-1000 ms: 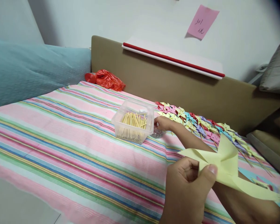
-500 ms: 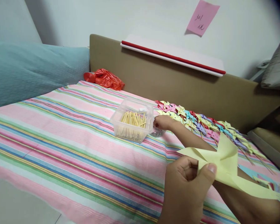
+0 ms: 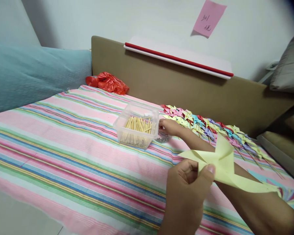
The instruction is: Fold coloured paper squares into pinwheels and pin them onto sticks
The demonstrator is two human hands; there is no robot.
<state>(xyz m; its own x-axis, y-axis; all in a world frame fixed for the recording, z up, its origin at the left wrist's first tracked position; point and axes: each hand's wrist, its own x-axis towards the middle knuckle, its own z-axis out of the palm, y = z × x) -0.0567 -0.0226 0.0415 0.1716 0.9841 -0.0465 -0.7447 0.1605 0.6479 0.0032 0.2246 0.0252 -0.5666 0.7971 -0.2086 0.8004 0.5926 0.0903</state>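
My left hand (image 3: 183,192) is closed on a yellow paper pinwheel (image 3: 222,163), thumb pressed on its centre, held above the striped cloth (image 3: 63,130). My right arm crosses under the pinwheel. My right hand (image 3: 170,126) lies beside a clear plastic box (image 3: 119,129) of wooden sticks (image 3: 137,127), fingers pinched together over a small shiny pile (image 3: 163,139). What the fingers hold is too small to make out.
A long row of coloured paper pinwheels on sticks (image 3: 210,129) lies along the brown headboard (image 3: 186,88). A red plastic bag (image 3: 107,82) sits at the back, a teal blanket (image 3: 26,75) at left, a grey pillow (image 3: 286,68) at right. A pink note (image 3: 208,18) hangs on the wall.
My left hand with the yellow pinwheel has drifted a little left. My right hand stays pinched at the shiny pile beside the box.
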